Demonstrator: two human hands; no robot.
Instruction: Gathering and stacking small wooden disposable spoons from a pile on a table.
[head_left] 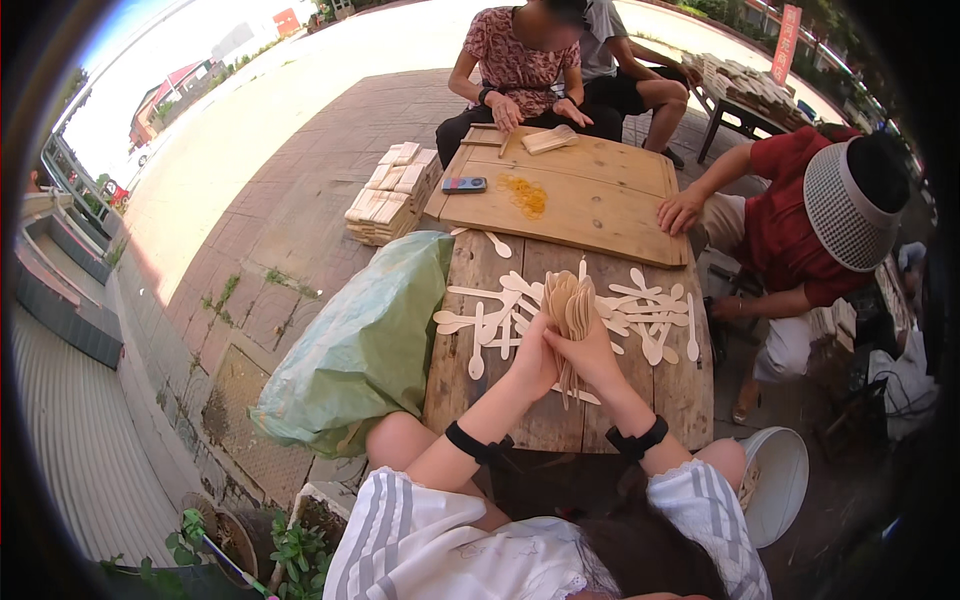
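Note:
Both my hands grip one bundle of flat wooden spoons (570, 300), held upright over the middle of a low plank table (640, 400). My left hand (534, 358) closes on the bundle's left side, and my right hand (592, 352) wraps its right side. The spoons' rounded ends fan out at the top, while thin handles stick out below my palms. Loose wooden spoons (477, 355) lie scattered on the table to the left of my hands. More loose spoons (655, 345) lie crossed over each other to the right.
A wooden board (610, 215) beyond holds yellow rubber bands (524, 197), a phone (464, 185) and a small spoon bundle (549, 139). Stacked bundles (385, 200) stand left of it. A green sack (360, 345) leans at my left; a white bucket (780, 485) stands right. Other people sit around.

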